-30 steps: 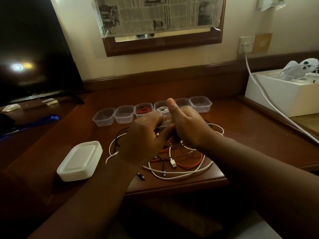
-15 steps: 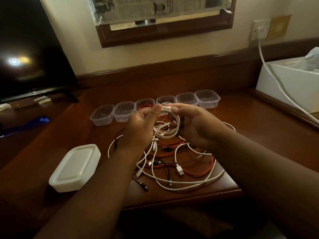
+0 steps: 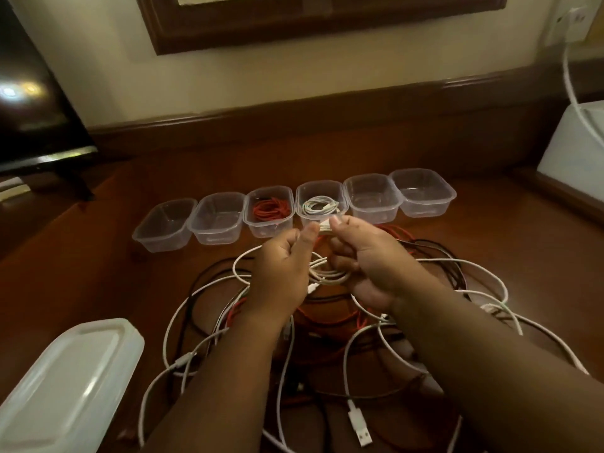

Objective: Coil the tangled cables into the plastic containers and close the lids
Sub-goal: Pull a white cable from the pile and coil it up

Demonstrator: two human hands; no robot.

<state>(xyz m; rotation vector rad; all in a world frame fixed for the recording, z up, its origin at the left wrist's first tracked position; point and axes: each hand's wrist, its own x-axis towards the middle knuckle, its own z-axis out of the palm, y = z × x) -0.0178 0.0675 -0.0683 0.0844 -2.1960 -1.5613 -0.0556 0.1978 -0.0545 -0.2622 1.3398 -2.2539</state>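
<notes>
Several clear plastic containers [image 3: 372, 199] stand in a row on the wooden desk. One holds a coiled red cable [image 3: 272, 209], the one to its right a coiled white cable [image 3: 320, 206]. My left hand [image 3: 282, 269] and my right hand [image 3: 369, 256] both pinch a small coil of white cable [image 3: 328, 274] just in front of the row. Below my hands lies a tangle of white, red and black cables [image 3: 327, 325], with a white USB plug [image 3: 359, 426] near the front edge.
A stack of white lids [image 3: 68, 384] sits at the front left. A dark TV screen [image 3: 29, 93] stands at the back left. A white box [image 3: 575, 152] is at the right, with a white cord [image 3: 575, 96] running to a wall socket.
The view has tipped down and closer to the desk. My hands hold the white coil lower and closer together than before, with the loops pulled tighter.
</notes>
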